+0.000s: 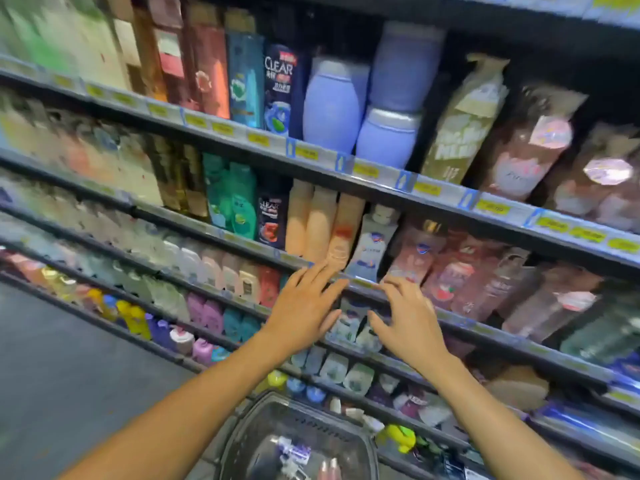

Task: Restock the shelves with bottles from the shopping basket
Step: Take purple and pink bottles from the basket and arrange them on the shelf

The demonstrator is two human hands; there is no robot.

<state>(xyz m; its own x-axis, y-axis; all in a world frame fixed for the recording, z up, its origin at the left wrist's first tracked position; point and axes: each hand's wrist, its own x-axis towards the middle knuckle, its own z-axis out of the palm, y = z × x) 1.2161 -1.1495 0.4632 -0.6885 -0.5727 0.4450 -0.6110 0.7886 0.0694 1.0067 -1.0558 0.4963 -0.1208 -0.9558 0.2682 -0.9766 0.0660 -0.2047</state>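
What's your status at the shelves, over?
Left hand, right hand both open, empty, at the shelf edge. Bottles in the basket below. Peach bottles, white bottle right ahead.

Upright bottles crowd the shelves, and the dark shopping basket below holds a few more.

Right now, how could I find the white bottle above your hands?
Find the shelf by the left hand and right hand. Above the gap between them stands the white bottle, peach bottles left, pink bottles right. Only it is white there.
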